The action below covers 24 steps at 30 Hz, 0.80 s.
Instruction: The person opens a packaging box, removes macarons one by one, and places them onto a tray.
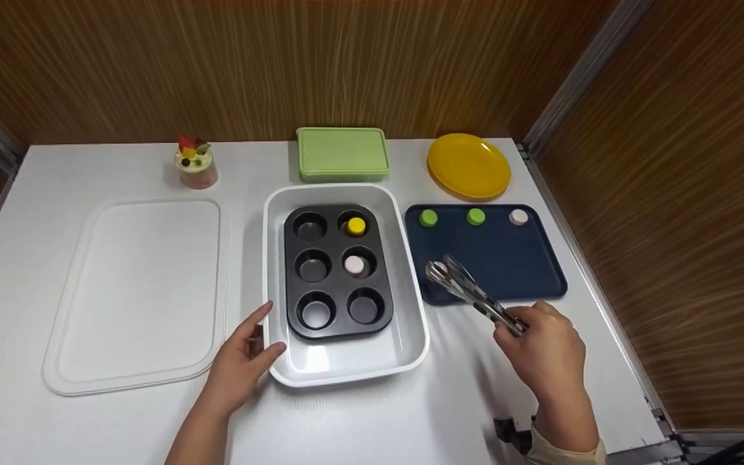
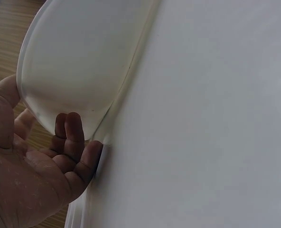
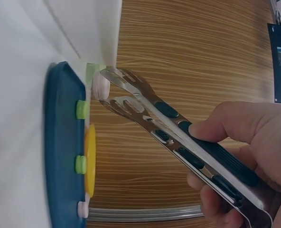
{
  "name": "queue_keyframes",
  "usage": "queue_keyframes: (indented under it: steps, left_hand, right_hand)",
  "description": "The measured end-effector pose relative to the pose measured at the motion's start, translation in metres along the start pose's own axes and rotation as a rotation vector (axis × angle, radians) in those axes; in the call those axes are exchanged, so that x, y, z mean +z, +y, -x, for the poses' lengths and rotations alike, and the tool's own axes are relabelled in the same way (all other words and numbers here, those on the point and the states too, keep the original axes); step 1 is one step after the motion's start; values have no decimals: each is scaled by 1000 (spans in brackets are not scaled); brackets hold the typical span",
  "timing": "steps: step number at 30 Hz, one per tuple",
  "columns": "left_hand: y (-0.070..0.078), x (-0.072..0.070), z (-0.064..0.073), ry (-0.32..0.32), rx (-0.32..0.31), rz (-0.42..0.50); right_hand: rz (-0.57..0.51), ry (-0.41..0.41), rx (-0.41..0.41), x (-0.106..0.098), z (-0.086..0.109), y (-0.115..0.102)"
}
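Observation:
My right hand (image 1: 547,352) grips a pair of metal tongs (image 1: 482,302) over the front of the dark blue tray (image 1: 495,258). Between the tong tips is a small pale pink round piece (image 3: 101,88), clear of the tray in the right wrist view. Two green round pieces (image 1: 428,218) and another pink one (image 1: 518,217) line the tray's far side. At the left, my left hand (image 1: 236,371) holds the rim of a white bin (image 1: 411,323), thumb over the edge. Inside stands a black muffin pan (image 1: 340,290); a yellow piece (image 1: 356,226) and a pink piece (image 1: 354,265) sit in two right-hand cups.
A white lid (image 1: 146,284) lies flat left of the bin. Behind stand a dessert cup (image 1: 197,169) with fruit on top, a green lidded box (image 1: 343,152) and a yellow plate (image 1: 469,165). Wood-grain panels (image 1: 688,194) close off the back and right side.

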<state>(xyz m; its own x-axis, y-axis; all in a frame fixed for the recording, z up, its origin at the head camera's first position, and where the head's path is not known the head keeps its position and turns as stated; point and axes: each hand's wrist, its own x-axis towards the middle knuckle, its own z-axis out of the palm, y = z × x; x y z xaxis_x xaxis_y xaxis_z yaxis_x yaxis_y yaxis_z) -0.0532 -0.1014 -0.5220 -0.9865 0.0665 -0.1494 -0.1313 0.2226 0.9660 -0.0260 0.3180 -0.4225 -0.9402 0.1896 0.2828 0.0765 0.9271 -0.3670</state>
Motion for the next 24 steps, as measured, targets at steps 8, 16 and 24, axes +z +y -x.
queue_keyframes:
  steps: [8, 16, 24]
  left_hand:
    - [-1, 0, -1, -3, 9, 27]
    - [-2, 0, 0, 3, 20, 27]
    - [-2, 0, 0, 5, 15, 30]
  right_hand:
    - [19, -72, 42, 7, 2, 8]
    - [33, -113, 64, 9, 2, 11]
    - [39, -144, 93, 10, 1, 12]
